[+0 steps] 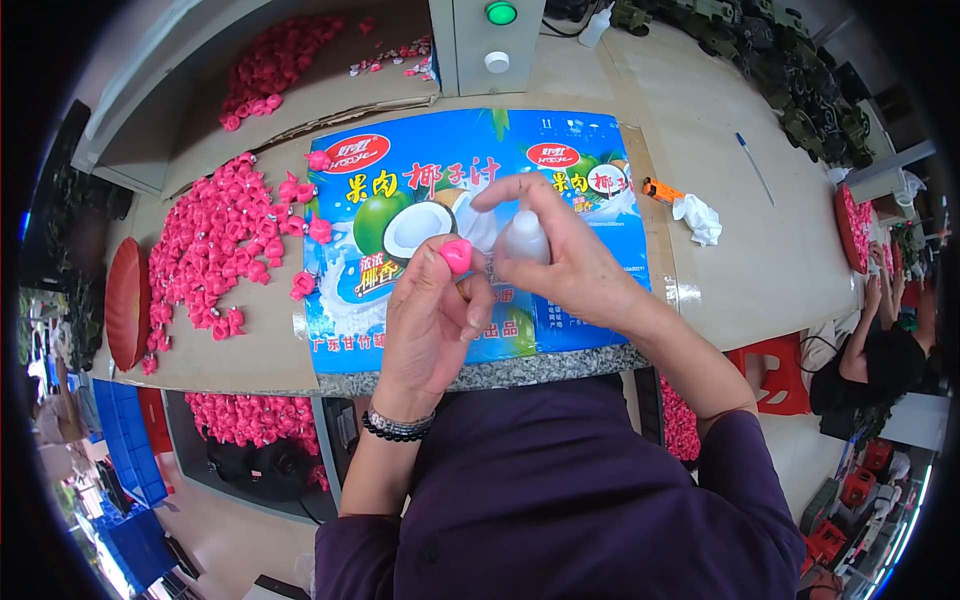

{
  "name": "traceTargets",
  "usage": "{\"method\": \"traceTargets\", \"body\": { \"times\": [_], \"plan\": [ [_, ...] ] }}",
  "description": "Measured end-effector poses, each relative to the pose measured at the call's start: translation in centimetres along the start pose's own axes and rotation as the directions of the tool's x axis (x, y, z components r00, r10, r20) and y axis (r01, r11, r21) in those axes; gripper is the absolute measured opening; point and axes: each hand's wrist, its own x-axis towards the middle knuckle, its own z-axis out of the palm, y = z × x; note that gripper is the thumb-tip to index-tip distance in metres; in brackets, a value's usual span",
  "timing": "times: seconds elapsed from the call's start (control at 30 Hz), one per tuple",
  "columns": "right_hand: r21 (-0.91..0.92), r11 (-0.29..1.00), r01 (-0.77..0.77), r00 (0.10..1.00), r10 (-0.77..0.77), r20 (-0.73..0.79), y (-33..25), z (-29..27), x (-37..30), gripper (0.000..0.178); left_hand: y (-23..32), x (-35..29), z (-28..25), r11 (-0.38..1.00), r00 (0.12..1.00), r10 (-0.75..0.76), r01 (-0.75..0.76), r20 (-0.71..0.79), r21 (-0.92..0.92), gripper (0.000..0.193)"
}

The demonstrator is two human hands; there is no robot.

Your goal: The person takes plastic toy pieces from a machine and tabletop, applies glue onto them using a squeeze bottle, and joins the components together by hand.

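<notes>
My left hand [420, 325] pinches a small, rounded, glossy pink plastic part [457, 256] between thumb and fingertips. Close beside it, my right hand [575, 262] is wrapped round a small white squeeze bottle [526, 238], its forefinger arching over toward the left. The bottle's tip is near the pink part, but I cannot tell whether they touch. Both hands are above a blue printed cardboard sheet [590, 335] laid on the worktop. A heap of similar pink parts [210, 245] spreads to the left, with a few strays at the sheet's left edge.
A red tray [127, 305] stands on edge at far left. Right of the sheet lie a crumpled white tissue [697, 219], an orange object [661, 190] and a pen [755, 168]. A grey post with a green button [500, 13] rises behind. Dark green toy vehicles [775, 85] line the back right.
</notes>
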Motion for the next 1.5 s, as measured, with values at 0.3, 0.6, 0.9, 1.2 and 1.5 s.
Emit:
{"method": "traceTargets", "body": {
  "times": [0.3,0.6,0.9,1.2,1.5],
  "plan": [
    [-0.725,0.585,0.363,0.907,-0.4,0.131,-1.9,-1.9,-1.0,0.04,0.6,0.0,-1.5,0.981,0.987,-0.159,0.158,0.001,-0.114,0.035],
    [-0.668,0.427,0.61,0.725,-0.642,0.252,-0.3,-2.7,-0.4,0.037,0.8,-0.2,-1.5,0.965,0.968,-0.249,0.247,-0.016,-0.09,0.045],
    [-0.677,0.372,0.635,0.682,-0.681,0.265,-0.1,-2.4,-0.1,0.026,0.5,-0.3,-1.9,0.969,0.969,-0.246,0.246,0.008,-0.031,0.048],
    [-0.699,0.332,0.634,0.676,-0.677,0.291,-0.2,-2.5,-0.3,0.027,0.5,-0.4,-1.5,0.979,0.979,-0.202,0.202,-0.012,-0.006,0.045],
    [-0.694,0.425,0.582,0.723,-0.661,0.201,-0.6,-2.9,-1.0,0.031,0.5,-0.4,-1.6,0.995,1.0,-0.016,0.015,0.012,0.094,0.034]
  ]
}}
